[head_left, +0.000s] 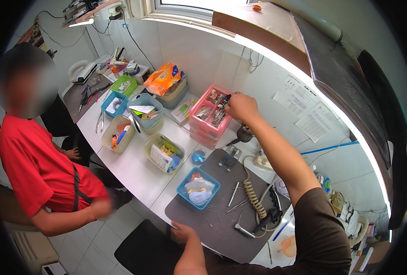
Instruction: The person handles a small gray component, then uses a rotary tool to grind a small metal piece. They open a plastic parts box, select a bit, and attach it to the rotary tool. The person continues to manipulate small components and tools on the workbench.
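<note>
Head view: one right hand (241,107), at the far right corner of a pink organizer (202,129), fingers bent toward a dark item (227,97); whether they grasp it or merely touch it cannot be told. One left hand (183,232), at the near edge of the worktable, nothing visible in it; its grip is partly hidden and cannot be told. Pink organizer: stands at the far side by the wall, top compartments filled with slim metal pieces (218,118). Grey mat (231,243), near right: one silver pen-like tool (233,194), one corded handpiece (244,230), one blue basket (186,199) of bagged goods at its left edge. Progress, by judgement: the reach into the organizer is made; no piece shows clear of it, so lifting one out appears not yet done. Further remainder: not determinable. Far left: seated co-worker in red shirt (43,160), apart from the organizer.
</note>
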Available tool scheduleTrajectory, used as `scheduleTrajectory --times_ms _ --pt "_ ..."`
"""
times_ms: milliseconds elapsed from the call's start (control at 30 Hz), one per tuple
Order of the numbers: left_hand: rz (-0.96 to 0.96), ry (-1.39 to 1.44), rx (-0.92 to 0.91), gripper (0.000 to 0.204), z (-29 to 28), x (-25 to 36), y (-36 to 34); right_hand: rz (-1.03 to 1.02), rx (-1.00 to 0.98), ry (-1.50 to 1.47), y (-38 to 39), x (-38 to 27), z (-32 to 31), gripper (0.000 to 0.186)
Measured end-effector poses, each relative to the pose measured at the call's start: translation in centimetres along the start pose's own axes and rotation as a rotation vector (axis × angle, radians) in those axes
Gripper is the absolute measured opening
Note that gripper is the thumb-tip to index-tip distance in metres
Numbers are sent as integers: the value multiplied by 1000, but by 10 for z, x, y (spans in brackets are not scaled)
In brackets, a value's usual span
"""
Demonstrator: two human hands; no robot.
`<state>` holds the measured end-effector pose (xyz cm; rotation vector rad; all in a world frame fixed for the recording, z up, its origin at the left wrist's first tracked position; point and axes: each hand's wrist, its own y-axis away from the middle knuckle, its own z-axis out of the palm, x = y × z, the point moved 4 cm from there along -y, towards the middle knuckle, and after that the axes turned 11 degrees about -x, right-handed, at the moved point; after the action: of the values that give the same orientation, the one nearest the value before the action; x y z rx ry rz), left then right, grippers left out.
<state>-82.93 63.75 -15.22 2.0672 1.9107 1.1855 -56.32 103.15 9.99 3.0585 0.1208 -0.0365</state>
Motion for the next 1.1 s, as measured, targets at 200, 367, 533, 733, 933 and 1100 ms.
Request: scheduleTrajectory --times_ms 200,367,533,733,933,1100 --pt "19 -14 2 66 -6 5 4 64 -57 41 -16 -7 2 17" --pt "34 -46 24 64 -2 -1 -2 132 -62 -41 -24 -3 6 18" --pt "43 15 39 63 -1 1 1 162 -95 -239 -20 11 -4 20" --pt "4 43 2 64 -2 2 2 5 160 -795 22 26 -28 19" --pt "49 85 10 69 7 -7 -6 -323 201 -1587 138 17 -49 13" --pt "123 103 112 75 16 -16 -22 -506 166 -1805 261 4 -63 22"
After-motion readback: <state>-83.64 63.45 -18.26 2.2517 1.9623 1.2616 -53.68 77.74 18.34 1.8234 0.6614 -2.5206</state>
